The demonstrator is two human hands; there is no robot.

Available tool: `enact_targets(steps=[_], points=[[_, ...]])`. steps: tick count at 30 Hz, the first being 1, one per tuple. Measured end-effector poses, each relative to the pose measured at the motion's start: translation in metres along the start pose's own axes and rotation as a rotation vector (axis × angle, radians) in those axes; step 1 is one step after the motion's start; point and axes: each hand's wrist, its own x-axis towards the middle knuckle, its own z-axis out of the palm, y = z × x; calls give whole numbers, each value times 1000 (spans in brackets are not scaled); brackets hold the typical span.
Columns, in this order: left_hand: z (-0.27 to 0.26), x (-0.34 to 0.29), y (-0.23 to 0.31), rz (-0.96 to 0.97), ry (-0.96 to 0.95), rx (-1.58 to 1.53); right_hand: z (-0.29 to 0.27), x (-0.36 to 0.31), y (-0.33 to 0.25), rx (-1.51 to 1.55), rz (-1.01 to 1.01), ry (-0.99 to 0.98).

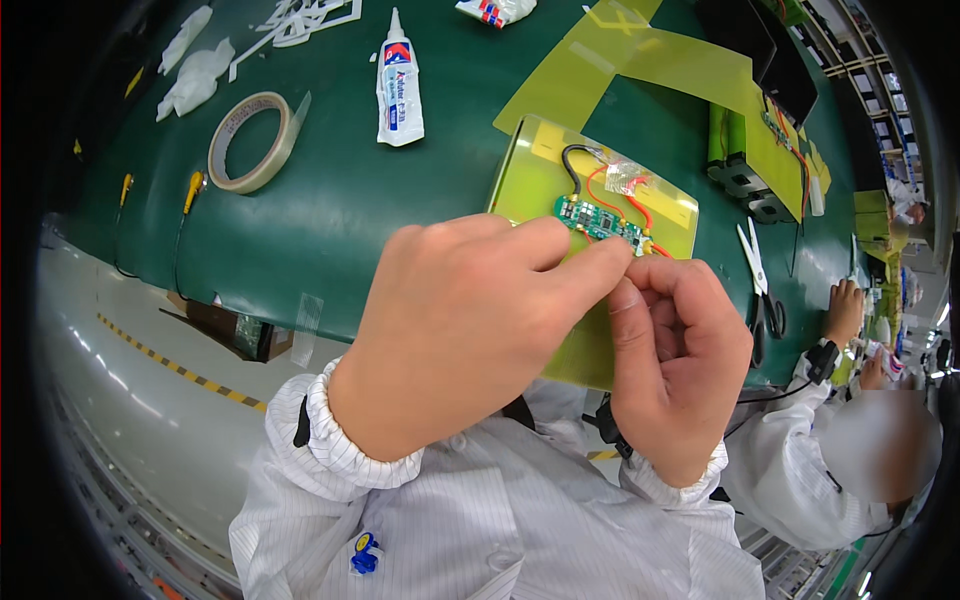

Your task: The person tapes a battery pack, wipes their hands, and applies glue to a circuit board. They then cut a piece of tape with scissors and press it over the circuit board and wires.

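A flat block wrapped in yellow-green sheet [512, 185], which looks like a battery pack, lies before me on the table. On it sits a small green circuit board [603, 222], with a black wire [573, 165] and red wires [645, 212] running to it. Clear tape [624, 178] covers the wires' far ends. My left hand [470, 320] reaches over the block, its fingers closed at the board's near edge. Close beside it, my right hand [685, 345] is pinched, thumb against forefinger. The fingertips of both hands nearly meet. Whatever they grip there is hidden.
On the green table [330, 200] lie a tape roll [250, 142], a white glue tube [400, 90] and yellow insulating sheets [640, 60]. Scissors [760, 290] and another wrapped pack [765, 160] are to the right. A co-worker's hand [845, 312] appears farther right.
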Motion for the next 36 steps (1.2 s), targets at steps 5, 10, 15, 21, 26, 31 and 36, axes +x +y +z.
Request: enact_targets(steps=[5,10,15,21,26,31,36], points=[[-3,5,-1,-1,-32,-10,-3,-1,-5,-28,-59,27],[-7,15,6,-4,-125,34,-7,-12,8,287,-128,257],[-14,13,6,142,-165,234,-15,-15,20,272,-173,207],[-28,28,18,329,-307,507,-15,-13,28,276,-255,228],[-31,32,9,468,-316,492,-17,-12,30,298,-264,240],[-36,38,3,563,-362,527,-15,-12,33,358,-258,223],[-38,49,3,651,-436,581,-13,-11,33,370,-236,244]])
